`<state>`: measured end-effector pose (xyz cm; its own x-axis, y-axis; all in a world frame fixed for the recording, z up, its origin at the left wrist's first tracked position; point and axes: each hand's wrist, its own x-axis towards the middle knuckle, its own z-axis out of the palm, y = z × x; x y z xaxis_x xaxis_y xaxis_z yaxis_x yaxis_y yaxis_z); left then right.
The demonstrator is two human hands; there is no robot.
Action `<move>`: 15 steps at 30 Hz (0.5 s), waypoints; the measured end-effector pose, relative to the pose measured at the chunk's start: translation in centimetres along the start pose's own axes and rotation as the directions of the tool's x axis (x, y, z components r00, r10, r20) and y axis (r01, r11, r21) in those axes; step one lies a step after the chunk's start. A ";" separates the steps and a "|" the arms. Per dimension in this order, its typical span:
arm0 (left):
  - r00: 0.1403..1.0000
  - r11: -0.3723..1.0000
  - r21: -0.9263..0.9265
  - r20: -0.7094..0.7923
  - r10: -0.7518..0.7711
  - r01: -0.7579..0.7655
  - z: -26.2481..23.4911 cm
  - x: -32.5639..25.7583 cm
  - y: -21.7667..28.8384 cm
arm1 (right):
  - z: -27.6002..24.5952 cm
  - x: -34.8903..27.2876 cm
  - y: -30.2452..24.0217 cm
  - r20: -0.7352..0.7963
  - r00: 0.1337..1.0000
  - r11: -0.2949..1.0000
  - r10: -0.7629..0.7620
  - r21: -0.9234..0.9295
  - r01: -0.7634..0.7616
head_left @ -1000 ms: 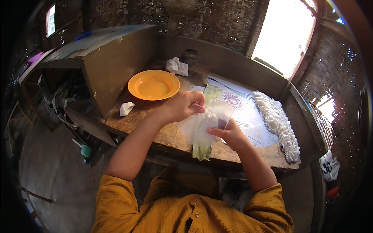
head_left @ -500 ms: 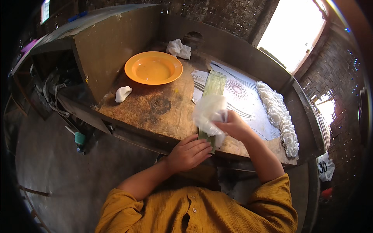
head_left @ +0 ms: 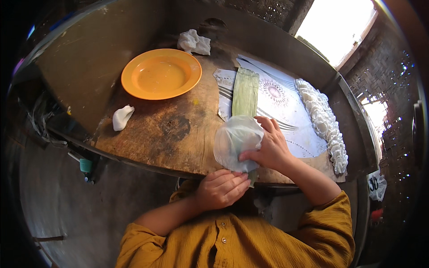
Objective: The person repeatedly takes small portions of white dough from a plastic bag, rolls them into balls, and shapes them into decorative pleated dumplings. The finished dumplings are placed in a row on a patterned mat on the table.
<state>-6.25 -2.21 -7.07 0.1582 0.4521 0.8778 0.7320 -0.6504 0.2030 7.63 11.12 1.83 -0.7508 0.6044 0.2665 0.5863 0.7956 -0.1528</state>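
Observation:
A round translucent plastic sheet (head_left: 234, 138) lies over the near part of a long green leaf strip (head_left: 246, 89). My right hand (head_left: 271, 145) grips the sheet's right side, with the thumb over it and the fingers around the far edge. At the table's front edge my left hand (head_left: 223, 190) is closed on the near end of the strip, fingers curled over it. What lies between sheet and strip cannot be made out. Left of the hands, a small lump of white dough (head_left: 122, 118) sits on the wooden table (head_left: 178, 138).
An orange plate (head_left: 134, 89) stands at the back left, with a crumpled white cloth (head_left: 194, 42) behind it. A white patterned sheet (head_left: 292, 118) is under the strip. Along the right side lies a row of several overlapping white pieces (head_left: 324, 123). Raised boards (head_left: 277, 40) border the table.
The plastic sheet, blurred and lifted earlier, is now spread over the strip. My right hand has turned and come down with it. The view has shifted slightly.

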 end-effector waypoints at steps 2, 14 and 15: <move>1.000 1.000 -0.001 -0.015 -0.004 0.004 0.1 -0.1 -0.1 | 0.3 1.0 0.8 -0.011 1.000 0.998 0.002 -0.070 -0.003; 0.999 0.998 0.043 0.018 0.038 -0.039 0.0 -0.3 -0.6 | 2.5 10.8 7.6 0.028 0.982 0.932 0.189 -0.320 -0.170; 0.999 0.998 0.042 0.016 0.038 -0.039 0.0 -0.3 -0.6 | 2.6 11.5 8.2 0.036 0.978 0.925 0.208 -0.331 -0.184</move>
<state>-6.70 -1.96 -7.42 0.1967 0.4367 0.8778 0.7523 -0.6414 0.1506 3.02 24.67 1.20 -0.6232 0.7576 0.1941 0.7817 0.6110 0.1250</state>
